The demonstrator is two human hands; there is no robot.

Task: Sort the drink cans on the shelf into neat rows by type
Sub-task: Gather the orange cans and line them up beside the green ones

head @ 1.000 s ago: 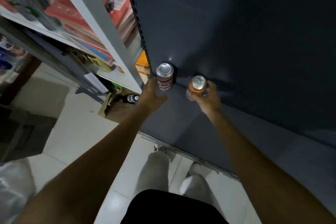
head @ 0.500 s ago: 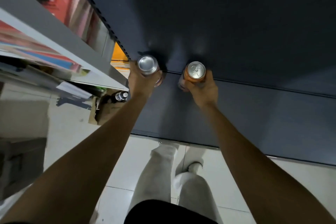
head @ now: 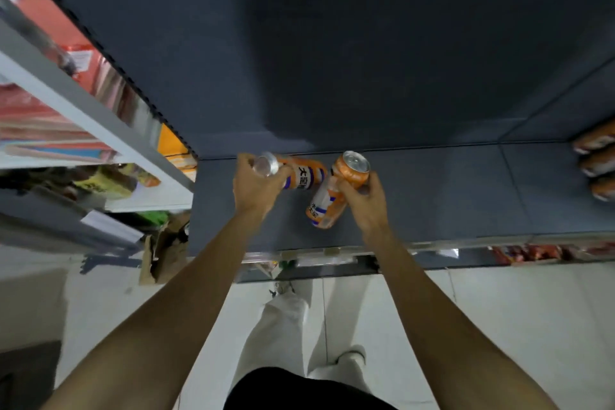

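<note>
Since half a second ago, both cans have tipped away from upright and come off the back corner of the shelf, and the camera now takes in more of the shelf's front edge and right end.

Largest in view is the dark grey shelf [head: 432, 196], a flat deck with a dark back panel rising behind it. Along its front edge runs a strip of price-tag holders [head: 332, 258], blurred. To the left stands a lighter grey rack [head: 83, 110] crowded with red and pink packets, too blurred to read. Below lies a pale tiled floor [head: 499, 309], with the person's light trousers [head: 283, 326] and a cardboard box [head: 159, 260] at the shelf's left foot.

At the far right end of the shelf lies a group of orange cans [head: 595, 163], on their sides and well apart from the hands.

The left hand [head: 256, 186] has its fingers curled round the left can [head: 299, 173], which lies nearly horizontal with its silver top pointing left; whether it touches the deck cannot be told. The right hand [head: 362, 200] is clamped on the right can [head: 352, 170], tilted with its silver top up and towards the back panel. Just beside it, under the same hand's fingers, a third orange and white can [head: 324, 206] leans with its base towards the front edge; it seems held by that hand too.
</note>
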